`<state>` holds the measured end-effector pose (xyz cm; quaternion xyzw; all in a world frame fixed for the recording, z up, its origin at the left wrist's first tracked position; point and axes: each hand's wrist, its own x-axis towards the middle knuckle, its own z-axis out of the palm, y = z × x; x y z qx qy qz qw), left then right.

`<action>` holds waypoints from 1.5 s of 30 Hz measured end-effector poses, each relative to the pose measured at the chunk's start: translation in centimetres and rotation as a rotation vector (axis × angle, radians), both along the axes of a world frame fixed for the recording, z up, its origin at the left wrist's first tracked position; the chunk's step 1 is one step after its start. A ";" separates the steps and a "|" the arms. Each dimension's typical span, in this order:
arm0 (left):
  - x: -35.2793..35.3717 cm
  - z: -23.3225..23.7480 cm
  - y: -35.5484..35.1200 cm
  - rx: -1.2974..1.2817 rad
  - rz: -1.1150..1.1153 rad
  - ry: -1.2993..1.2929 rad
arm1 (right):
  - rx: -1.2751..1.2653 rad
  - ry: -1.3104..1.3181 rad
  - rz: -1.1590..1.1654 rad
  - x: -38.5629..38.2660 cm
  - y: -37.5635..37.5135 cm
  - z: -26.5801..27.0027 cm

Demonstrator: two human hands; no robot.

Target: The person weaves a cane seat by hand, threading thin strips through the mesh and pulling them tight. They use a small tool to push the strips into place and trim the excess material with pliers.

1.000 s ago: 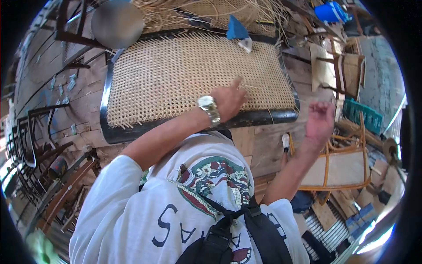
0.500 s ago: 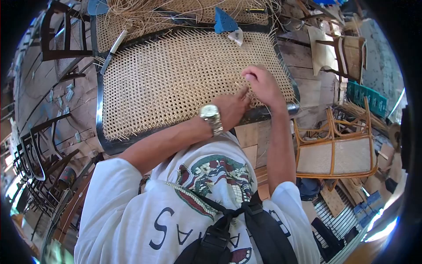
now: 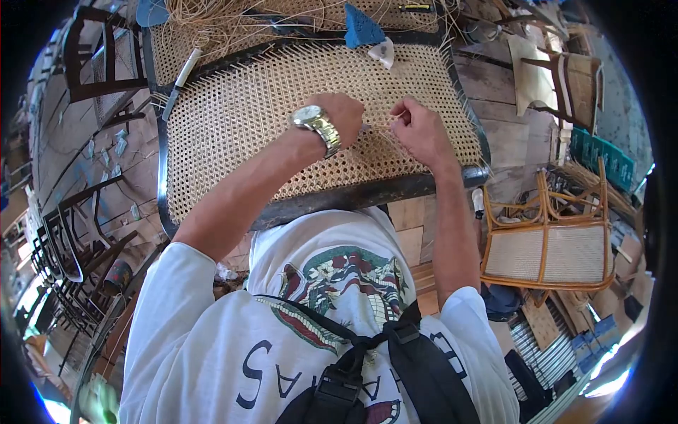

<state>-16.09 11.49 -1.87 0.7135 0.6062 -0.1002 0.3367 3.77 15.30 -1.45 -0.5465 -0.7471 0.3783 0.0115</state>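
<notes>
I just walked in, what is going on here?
A person works on a woven cane panel in a black frame. The right hand pinches a thin cane strand just above the weave; the left hand, wearing a wristwatch, rests on the weave beside it, fingers hidden. Loose cane lies behind the panel.
</notes>
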 end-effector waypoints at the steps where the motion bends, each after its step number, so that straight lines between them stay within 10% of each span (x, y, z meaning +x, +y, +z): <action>1: 0.3 0.8 0.4 0.017 -0.041 0.051 | 0.003 0.020 -0.001 -0.1 0.0 0.0; 24: -0.8 0.4 1.1 -0.033 0.147 -0.101 | 0.066 0.197 0.019 -1.9 0.0 -1.9; 29: -5.6 5.3 0.0 0.165 0.225 -0.117 | -0.537 0.782 -0.046 -3.2 -0.3 -1.8; 36: -3.4 -0.2 0.0 -0.005 0.249 -0.177 | 0.024 0.137 0.063 -0.9 0.4 -2.0; 45: -0.5 2.0 2.7 -0.138 -0.070 0.112 | -0.021 0.155 -0.101 0.1 0.8 -3.0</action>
